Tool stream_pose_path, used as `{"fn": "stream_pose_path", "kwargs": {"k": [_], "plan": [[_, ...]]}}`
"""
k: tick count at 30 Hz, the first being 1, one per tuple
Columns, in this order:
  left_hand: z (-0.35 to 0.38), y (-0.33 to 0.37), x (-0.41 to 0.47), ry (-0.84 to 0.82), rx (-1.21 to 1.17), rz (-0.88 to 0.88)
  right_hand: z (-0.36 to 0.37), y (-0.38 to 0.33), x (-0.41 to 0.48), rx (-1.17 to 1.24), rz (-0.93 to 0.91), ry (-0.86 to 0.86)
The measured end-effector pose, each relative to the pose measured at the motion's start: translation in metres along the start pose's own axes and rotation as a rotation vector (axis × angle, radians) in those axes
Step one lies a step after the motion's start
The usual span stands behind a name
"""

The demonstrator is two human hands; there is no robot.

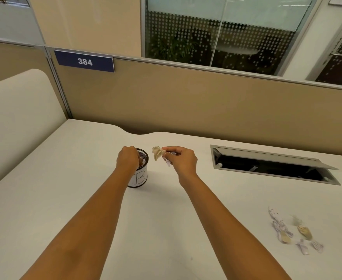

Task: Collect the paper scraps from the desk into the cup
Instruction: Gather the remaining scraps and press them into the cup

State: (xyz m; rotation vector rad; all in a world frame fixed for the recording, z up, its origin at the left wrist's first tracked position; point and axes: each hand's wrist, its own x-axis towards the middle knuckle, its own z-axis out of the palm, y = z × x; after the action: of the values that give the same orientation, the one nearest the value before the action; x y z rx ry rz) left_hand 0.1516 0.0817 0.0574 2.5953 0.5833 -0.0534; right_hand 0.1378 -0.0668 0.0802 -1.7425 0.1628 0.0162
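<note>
Off-white desk (pixel 65 178), dark mesh cup (pixel 141 168) with a white label bearing a black letter B, pale tan crumpled scrap (pixel 157 155), white and tan scraps (pixel 291 231) at lower right, navy sign (pixel 85 61) with white 384, tan partition (pixel 186 98), white-dotted glass (pixel 186 37) at upper right

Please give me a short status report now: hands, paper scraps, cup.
Left hand on cup rim. Right hand shut on scraps beside cup. More scraps on desk, right. Nothing in the way.
</note>
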Motion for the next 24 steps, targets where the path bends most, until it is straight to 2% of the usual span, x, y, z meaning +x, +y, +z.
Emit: {"fn": "stream_pose_path", "kwargs": {"k": [9, 14, 19, 24], "plan": [[-0.014, -0.008, -0.010, -0.065, -0.022, 0.133, 0.023, -0.009, 0.010, -0.189, -0.147, 0.016], [-0.028, -0.019, -0.022, -0.088, -0.216, 0.167, 0.039, -0.016, 0.016, -0.402, -0.325, 0.014], [-0.030, -0.028, -0.027, -0.074, -0.357, 0.188, 0.060, -0.019, 0.015, -0.727, -0.510, -0.138], [-0.022, -0.040, -0.028, -0.047, -0.355, 0.216, 0.077, -0.016, 0.013, -0.921, -0.529, -0.326]]}}
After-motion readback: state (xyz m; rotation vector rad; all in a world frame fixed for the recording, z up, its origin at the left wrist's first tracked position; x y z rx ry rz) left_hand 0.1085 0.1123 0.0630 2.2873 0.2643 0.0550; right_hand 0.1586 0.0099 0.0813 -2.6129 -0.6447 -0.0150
